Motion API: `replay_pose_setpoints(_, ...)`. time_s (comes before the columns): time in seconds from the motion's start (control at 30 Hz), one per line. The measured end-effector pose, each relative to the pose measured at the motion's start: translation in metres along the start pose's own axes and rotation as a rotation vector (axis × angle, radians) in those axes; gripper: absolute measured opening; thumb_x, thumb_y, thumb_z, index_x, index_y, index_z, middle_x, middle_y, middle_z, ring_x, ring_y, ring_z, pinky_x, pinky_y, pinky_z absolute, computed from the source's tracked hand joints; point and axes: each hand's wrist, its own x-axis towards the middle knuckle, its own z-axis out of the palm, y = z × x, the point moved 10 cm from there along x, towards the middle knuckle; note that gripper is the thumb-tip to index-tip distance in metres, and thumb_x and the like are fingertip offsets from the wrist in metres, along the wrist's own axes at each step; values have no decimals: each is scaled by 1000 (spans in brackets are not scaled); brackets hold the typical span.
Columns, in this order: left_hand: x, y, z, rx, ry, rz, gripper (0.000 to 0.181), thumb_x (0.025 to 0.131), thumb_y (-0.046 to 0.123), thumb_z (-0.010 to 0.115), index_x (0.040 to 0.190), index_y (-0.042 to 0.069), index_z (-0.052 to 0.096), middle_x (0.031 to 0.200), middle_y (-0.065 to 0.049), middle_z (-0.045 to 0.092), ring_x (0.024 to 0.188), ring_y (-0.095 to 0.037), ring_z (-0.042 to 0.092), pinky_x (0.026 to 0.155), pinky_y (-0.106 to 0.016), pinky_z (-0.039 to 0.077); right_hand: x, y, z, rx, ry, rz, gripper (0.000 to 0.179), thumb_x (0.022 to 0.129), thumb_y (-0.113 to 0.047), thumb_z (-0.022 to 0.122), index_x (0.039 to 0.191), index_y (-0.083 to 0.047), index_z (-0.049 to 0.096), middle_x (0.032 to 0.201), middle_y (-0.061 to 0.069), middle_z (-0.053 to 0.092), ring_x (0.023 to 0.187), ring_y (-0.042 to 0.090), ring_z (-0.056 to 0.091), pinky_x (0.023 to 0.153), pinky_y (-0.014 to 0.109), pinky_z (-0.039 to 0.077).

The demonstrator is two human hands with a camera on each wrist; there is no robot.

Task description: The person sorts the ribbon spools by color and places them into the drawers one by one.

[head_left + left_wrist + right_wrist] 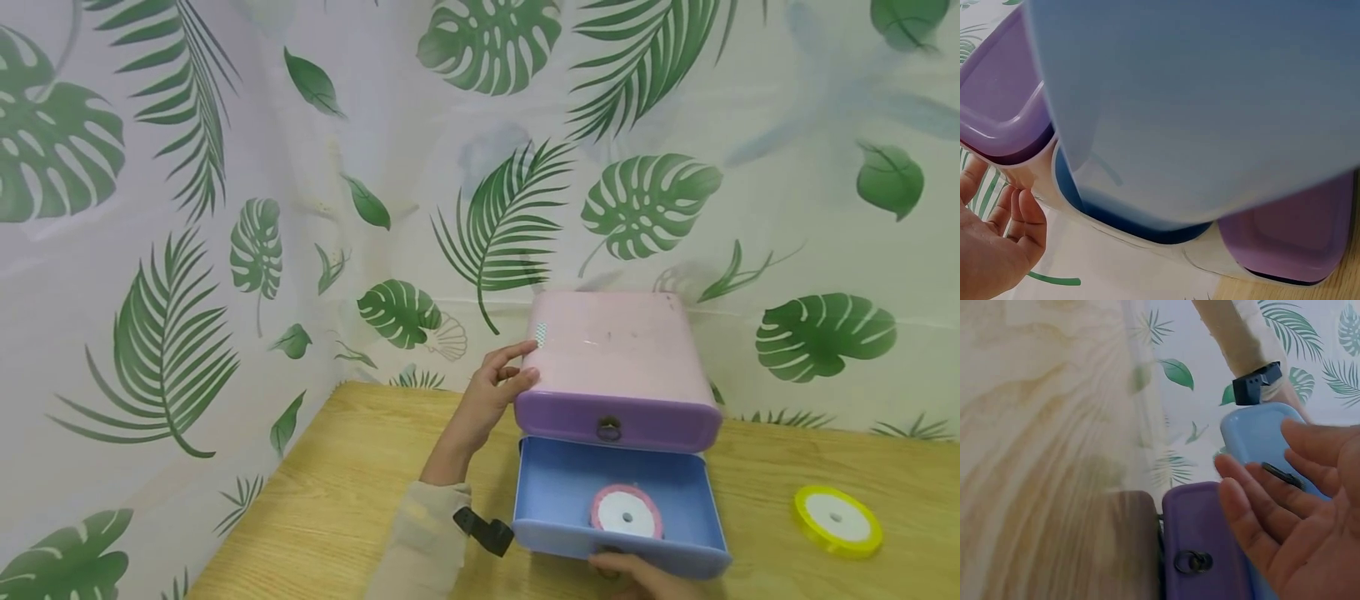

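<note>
A small pink cabinet (pixel 615 346) stands on the table with a purple upper drawer (pixel 562 417) closed. Below it, a blue drawer (pixel 558 483) is pulled out, holding a ribbon spool (pixel 626 510) with a pink rim and white face. My left hand (pixel 491 392) rests its thumb and fingertips on the cabinet's left side, fingers loosely bent. At the front of the blue drawer is my right hand (pixel 648 579). The right wrist view shows its fingers (pixel 1254 519) extended around the drawer's dark ring pull (pixel 1282 475), without a visible grip on it.
A yellow-rimmed spool (pixel 836 521) lies on the wooden table (pixel 765 467) right of the cabinet. Another purple drawer (pixel 1300 231) sits below the blue one, closed. A leaf-print sheet (pixel 405 242) hangs behind and at the left.
</note>
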Motion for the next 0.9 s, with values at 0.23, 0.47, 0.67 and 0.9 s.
replay_pose_setpoints(0.23,0,-1,-1,3,-5,1,53,92,31,63,141,21,49,144,-9,32,106,-15,45,84,-25,48,-1,-7,-15,-142,242,-10,59,99,5,42,137,-40,44,119,-33,53,92,-2,63,72,23,53)
replay_pose_setpoints(0.47,0,0,-1,-8,-11,-4,50,93,26,62,142,21,49,145,-8,31,105,-15,46,84,-25,48,-3,-21,-29,-339,487,-15,30,99,2,45,126,16,44,112,-27,59,90,2,66,67,30,57)
replay_pose_setpoints(0.67,1,-1,-1,-15,-12,-10,50,93,24,61,141,19,49,144,-10,31,104,-14,47,84,-25,49,3,-40,-36,-473,501,-96,27,97,7,47,123,12,48,110,-19,64,78,5,67,68,25,56)
replay_pose_setpoints(0.9,2,1,-3,-7,2,-4,51,92,28,64,140,19,51,145,-9,32,104,-13,46,84,-25,49,12,-53,-46,-587,529,-41,27,97,1,51,123,6,53,105,22,68,79,1,66,69,23,55)
